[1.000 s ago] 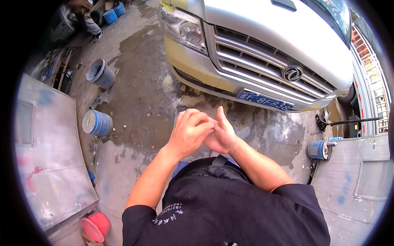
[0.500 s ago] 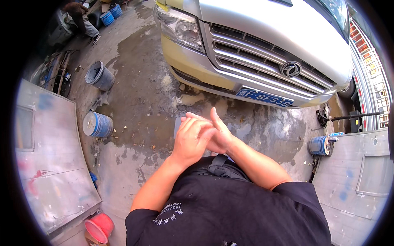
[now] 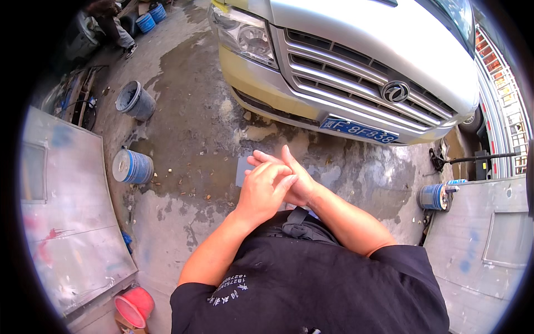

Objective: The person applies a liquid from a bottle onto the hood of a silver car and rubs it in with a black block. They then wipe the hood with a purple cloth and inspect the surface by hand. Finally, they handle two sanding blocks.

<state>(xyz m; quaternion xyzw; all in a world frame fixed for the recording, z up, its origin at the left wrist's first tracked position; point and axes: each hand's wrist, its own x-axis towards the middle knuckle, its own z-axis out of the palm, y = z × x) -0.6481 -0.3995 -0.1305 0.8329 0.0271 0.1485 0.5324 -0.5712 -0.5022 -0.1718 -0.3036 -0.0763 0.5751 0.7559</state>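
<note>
Out in front of my waist, both hands are pressed together with the wet floor behind them. My left hand (image 3: 260,190) shows its back, its fingers bent over the palm of my right hand and its thumb lying across that palm. My right hand (image 3: 300,181) is turned palm inward, with the thumb pointing up and the fingertips stretched out past the left knuckles. No tool or other object shows between the two hands, though part of the contact is hidden. Beyond them stands a silver van (image 3: 384,33) with yellowish patches on its bumper (image 3: 267,94).
Left of me stand a dark bucket (image 3: 136,102) and a lidded blue pail (image 3: 133,167). Scuffed panels flank me, one left (image 3: 72,217) and one right (image 3: 478,234). A red basin (image 3: 136,307) lies lower left; another blue pail (image 3: 433,197) is at right. A person (image 3: 111,28) stands far left.
My left hand has slid slightly to the right across my right palm, and more of the right fingertips shows past it. The surroundings look the same.
</note>
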